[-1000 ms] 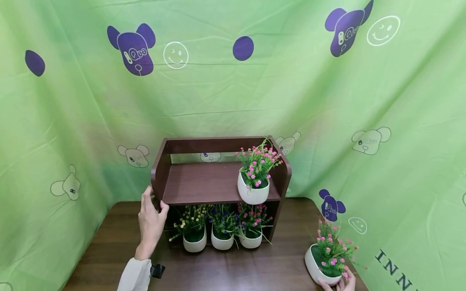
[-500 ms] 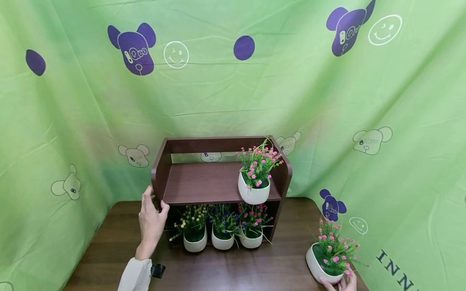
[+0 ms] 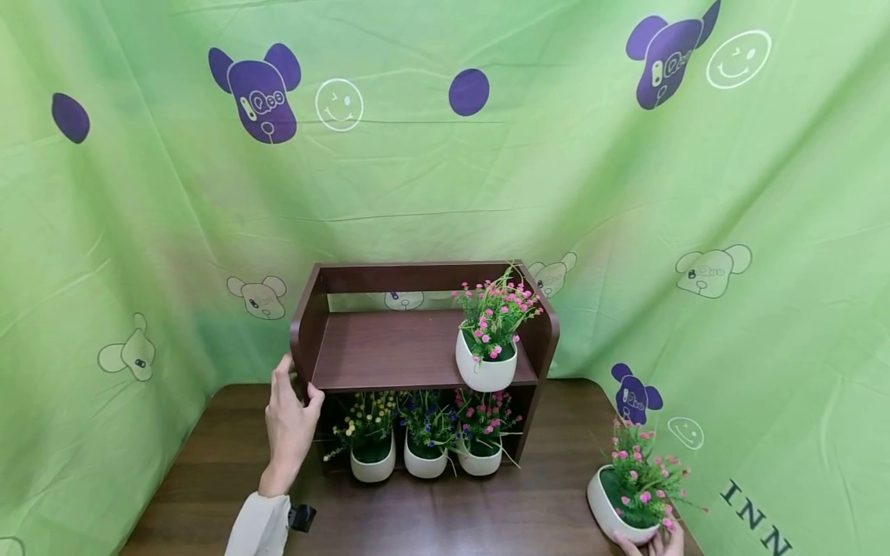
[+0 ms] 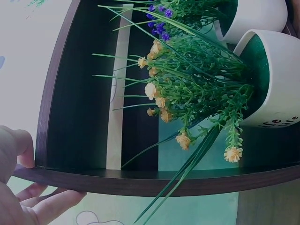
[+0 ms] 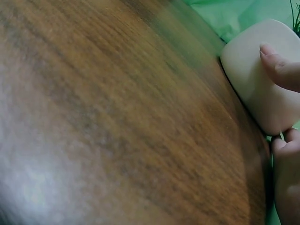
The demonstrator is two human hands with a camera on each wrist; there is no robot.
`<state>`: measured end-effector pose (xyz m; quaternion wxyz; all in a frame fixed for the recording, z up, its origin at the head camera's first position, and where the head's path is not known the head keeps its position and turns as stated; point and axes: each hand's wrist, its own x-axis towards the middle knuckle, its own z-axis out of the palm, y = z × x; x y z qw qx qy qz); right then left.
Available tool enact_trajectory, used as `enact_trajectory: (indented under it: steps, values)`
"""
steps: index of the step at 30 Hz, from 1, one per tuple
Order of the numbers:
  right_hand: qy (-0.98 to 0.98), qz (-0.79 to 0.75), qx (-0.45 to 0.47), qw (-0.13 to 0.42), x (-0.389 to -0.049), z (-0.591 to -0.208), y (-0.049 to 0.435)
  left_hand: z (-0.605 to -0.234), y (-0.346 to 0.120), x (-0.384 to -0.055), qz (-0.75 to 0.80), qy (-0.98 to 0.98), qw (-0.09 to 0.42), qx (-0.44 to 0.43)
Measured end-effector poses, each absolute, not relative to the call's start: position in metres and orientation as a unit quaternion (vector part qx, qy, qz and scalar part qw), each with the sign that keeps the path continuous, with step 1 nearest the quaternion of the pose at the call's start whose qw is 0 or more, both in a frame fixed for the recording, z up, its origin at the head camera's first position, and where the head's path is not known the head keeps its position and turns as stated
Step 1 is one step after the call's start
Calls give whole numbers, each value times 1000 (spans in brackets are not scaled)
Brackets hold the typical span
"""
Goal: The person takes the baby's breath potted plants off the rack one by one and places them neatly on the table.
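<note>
A dark brown two-tier shelf (image 3: 382, 351) stands on the table. My left hand (image 3: 289, 432) grips its left side panel, thumb on one face and fingers on the other, as the left wrist view shows. At the right table edge my right hand (image 3: 660, 542) holds a white flowerpot (image 3: 606, 511) with pink flowers. In the right wrist view the thumb (image 5: 279, 70) lies on that pot's side, with fingers at its lower edge. The pot's far side is hidden.
Another pink-flowered pot (image 3: 487, 374) sits at the right of the upper tier. Below it stand a yellow-flowered pot (image 3: 373, 468), a blue-flowered pot (image 3: 426, 465) and a pink-flowered pot (image 3: 480, 462). A green printed curtain (image 3: 417, 185) hangs behind the wooden table (image 3: 208, 455).
Almost nothing differs. The right hand's pot appears a few pixels further right and lower, while the whole head view shifts slightly. The left hand stays on the shelf.
</note>
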<state>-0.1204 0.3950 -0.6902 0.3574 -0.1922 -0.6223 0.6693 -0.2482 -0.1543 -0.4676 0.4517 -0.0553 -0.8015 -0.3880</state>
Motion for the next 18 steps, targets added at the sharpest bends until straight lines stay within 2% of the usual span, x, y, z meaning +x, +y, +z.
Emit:
enact_trajectory:
  steps: [7,14,18]
  values:
    - [-618,670,-198,360,-121,-687,389,-467,-154,-248,-385,-802,453,-54]
    - [-594,664,-126,436,-123,-691,386,-468,-154,-247,-386,-802,452,-56]
    - [-598,668,-158,414,-128,-708,400,-470,-155,-248,-384,-799,460,-53]
